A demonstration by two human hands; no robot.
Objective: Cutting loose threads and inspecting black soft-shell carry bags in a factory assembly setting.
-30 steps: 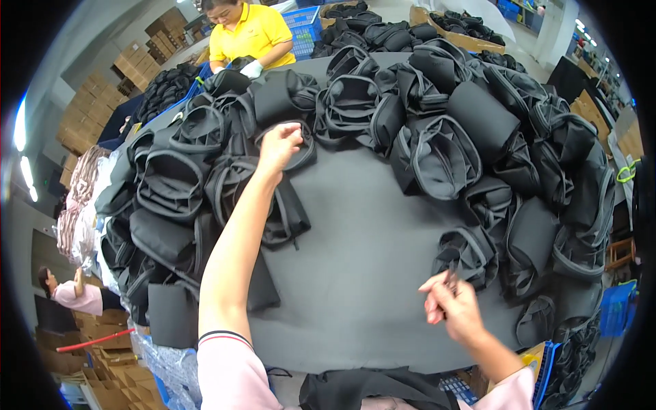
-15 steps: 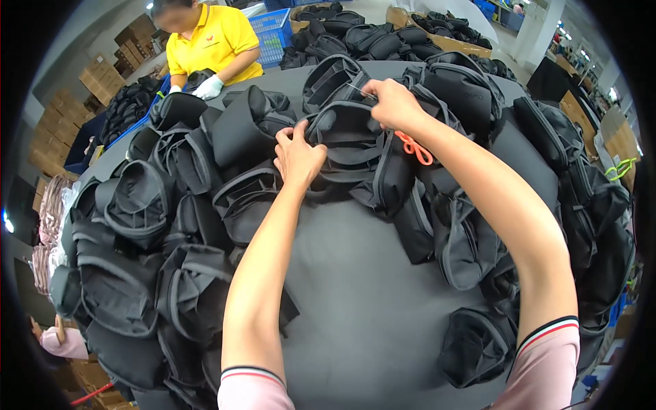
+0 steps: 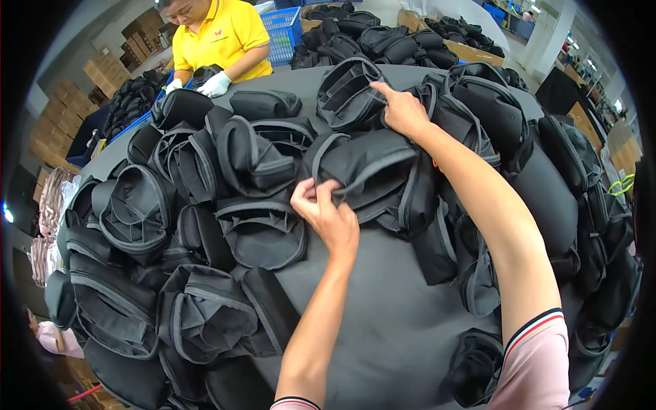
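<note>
In front of me lies an unzipped black bag (image 3: 372, 152), its opening sagging and its soft wall folded over. My left hand (image 3: 329, 217) pinches the near edge of this bag between thumb and fingers. Beyond it, my right hand (image 3: 406, 113) reaches over the bag's far side, index finger stretched out and the other fingers curled. Its fingertip is at the rim of another open black bag (image 3: 350, 92) with inner pockets. A speck of orange cord (image 3: 435, 164) shows under my right wrist; the small metal tool it hangs from is hidden by the hand.
Many black bags crowd both sides of the grey table (image 3: 342, 307). A single bag (image 3: 476, 365) lies near its right front. At the far left a person in a yellow shirt (image 3: 229, 37) with white gloves handles a bag. A blue crate (image 3: 281, 34) and more bag heaps (image 3: 372, 41) stand behind.
My left hand has moved right and nearer, now holding the bag's near edge. The bag's wall has folded over its opening. The orange cord loop has mostly gone from sight.
</note>
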